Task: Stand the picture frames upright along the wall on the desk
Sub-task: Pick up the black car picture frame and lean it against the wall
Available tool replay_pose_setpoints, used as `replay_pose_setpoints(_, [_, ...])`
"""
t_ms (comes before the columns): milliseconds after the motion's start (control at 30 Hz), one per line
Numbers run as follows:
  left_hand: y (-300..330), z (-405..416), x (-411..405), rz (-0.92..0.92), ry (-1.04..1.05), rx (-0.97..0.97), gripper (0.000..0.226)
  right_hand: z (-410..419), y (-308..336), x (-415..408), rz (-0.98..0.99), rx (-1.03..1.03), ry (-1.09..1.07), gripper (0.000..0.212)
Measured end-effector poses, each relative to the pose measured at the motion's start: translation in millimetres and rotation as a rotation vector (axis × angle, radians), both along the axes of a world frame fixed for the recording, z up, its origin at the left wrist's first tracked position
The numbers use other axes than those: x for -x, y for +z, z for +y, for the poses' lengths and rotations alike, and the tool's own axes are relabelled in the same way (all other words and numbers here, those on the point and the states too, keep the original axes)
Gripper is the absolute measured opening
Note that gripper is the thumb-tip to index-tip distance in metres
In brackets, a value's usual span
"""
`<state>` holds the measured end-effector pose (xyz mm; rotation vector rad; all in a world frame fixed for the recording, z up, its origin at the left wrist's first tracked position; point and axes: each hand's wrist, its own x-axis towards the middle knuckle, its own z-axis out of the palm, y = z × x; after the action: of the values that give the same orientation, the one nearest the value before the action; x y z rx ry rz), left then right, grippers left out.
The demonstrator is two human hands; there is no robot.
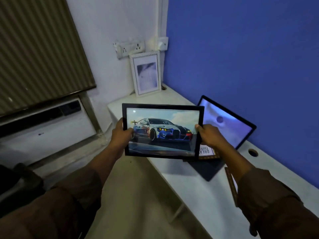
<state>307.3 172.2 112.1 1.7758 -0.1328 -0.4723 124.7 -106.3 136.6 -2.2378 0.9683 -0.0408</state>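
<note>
I hold a black picture frame (162, 131) with a car photo in the air above the white desk (195, 183), picture facing me. My left hand (120, 133) grips its left edge and my right hand (208, 135) grips its right edge. A white frame (146, 74) stands upright in the far corner, leaning against the white wall. A brown frame with printed words (208, 153) lies flat on the desk, partly hidden behind the black frame. Another brown frame edge (231, 185) shows by my right sleeve.
An open laptop (227, 121) stands on the desk against the blue wall, its dark base (207, 168) under the flat frame. Wall sockets (129, 47) sit above the white frame. A cable hole (253, 152) is in the desktop. An air conditioner (46, 121) is at the left.
</note>
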Motion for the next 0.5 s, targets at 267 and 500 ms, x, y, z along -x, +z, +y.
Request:
replay_pose_setpoints(267, [40,-36,-120,-0.071,-0.112,0.083,0.055,-31,38,-103,-0.048,0.097,-0.062,0.051])
replay_pose_setpoints(500, [51,-109,-213,-0.119,-0.084,0.154,0.037,-87,60,-192,-0.105,0.190,-0.037,0.041])
